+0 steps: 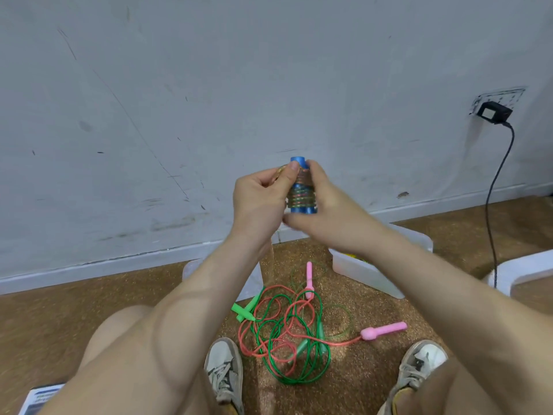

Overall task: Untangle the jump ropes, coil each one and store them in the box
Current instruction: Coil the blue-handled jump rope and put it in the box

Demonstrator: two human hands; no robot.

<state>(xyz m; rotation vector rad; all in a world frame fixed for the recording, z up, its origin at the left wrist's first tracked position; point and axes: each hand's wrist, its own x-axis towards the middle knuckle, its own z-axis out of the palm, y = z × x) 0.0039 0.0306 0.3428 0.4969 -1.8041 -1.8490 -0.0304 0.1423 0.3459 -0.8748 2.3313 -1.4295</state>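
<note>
I hold a pair of blue jump-rope handles point(300, 202) upright at chest height, with a multicoloured cord wound round them. My left hand point(261, 199) grips the bundle from the left, thumb pressed near the top. My right hand point(324, 205) curls round its right side and underneath. On the floor between my feet lies a tangle of a green rope point(299, 363) and a pink rope point(263, 345). Pink handles point(384, 330) and green handles point(244, 310) stick out of the heap. A white box point(368, 272) stands behind my right forearm, partly hidden.
A second white container point(520, 272) sits at the right edge, and a white lid or box point(191, 269) shows behind my left arm. A black adapter point(493, 112) hangs on the wall with its cable dropping to the floor. My shoes point(224, 372) flank the tangle.
</note>
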